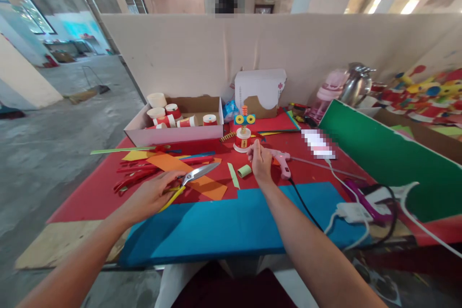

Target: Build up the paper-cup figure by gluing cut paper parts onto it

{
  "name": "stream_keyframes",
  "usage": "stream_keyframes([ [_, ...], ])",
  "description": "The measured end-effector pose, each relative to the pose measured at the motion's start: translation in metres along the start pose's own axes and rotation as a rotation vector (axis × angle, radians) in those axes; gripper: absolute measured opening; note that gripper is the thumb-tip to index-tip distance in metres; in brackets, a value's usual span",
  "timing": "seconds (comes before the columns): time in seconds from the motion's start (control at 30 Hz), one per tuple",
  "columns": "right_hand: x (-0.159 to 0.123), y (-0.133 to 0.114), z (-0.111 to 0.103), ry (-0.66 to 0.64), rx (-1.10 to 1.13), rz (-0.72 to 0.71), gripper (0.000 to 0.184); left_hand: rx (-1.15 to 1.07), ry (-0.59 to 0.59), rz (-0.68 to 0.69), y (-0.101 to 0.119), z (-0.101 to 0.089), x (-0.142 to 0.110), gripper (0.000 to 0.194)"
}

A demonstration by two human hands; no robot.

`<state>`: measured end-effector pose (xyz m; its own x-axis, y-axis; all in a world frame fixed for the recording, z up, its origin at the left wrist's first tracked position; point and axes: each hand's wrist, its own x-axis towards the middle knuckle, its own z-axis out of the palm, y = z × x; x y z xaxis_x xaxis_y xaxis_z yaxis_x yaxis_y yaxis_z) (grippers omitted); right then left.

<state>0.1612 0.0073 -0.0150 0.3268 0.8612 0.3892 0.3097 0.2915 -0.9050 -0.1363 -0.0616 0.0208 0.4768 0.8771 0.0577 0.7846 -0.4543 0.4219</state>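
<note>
In my left hand (164, 190) is a pair of scissors (200, 172) with yellow handles, its blades pointing right above an orange paper strip (211, 186). My right hand (260, 160) has its fingers drawn together beside the base of a paper-cup figure (243, 139); whether it touches the figure or pinches something small cannot be made out. The figure stands upright, with round yellow eyes and a coiled orange top. A rolled light-green paper piece (244, 171) and a flat green strip (233, 175) lie between my hands. Just right of my right hand rests a pink glue gun (283, 162).
Behind my left hand stands an open box (175, 134) of paper cups. Red paper scraps (135, 178) lie left. Right are a phone (318, 143), a charger with cables (352, 212) and a green-sided box (382, 173). A white partition (173, 53) closes off the back.
</note>
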Motion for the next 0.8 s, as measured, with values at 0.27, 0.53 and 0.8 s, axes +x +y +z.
stream_keyframes([
  [0.27, 0.001, -0.001, -0.001, 0.018, -0.044, -0.001, 0.062, 0.018, 0.177, -0.044, -0.012, 0.01, 0.041, 0.044],
  [0.53, 0.0, -0.001, 0.0, 0.021, -0.017, -0.002, 0.059, 0.085, 0.065, -0.027, -0.039, -0.001, -0.001, 0.044],
  [0.8, 0.005, -0.003, -0.007, 0.155, 0.018, -0.031, 0.059, 0.251, 0.067, -0.043, -0.065, 0.002, -0.021, 0.044],
])
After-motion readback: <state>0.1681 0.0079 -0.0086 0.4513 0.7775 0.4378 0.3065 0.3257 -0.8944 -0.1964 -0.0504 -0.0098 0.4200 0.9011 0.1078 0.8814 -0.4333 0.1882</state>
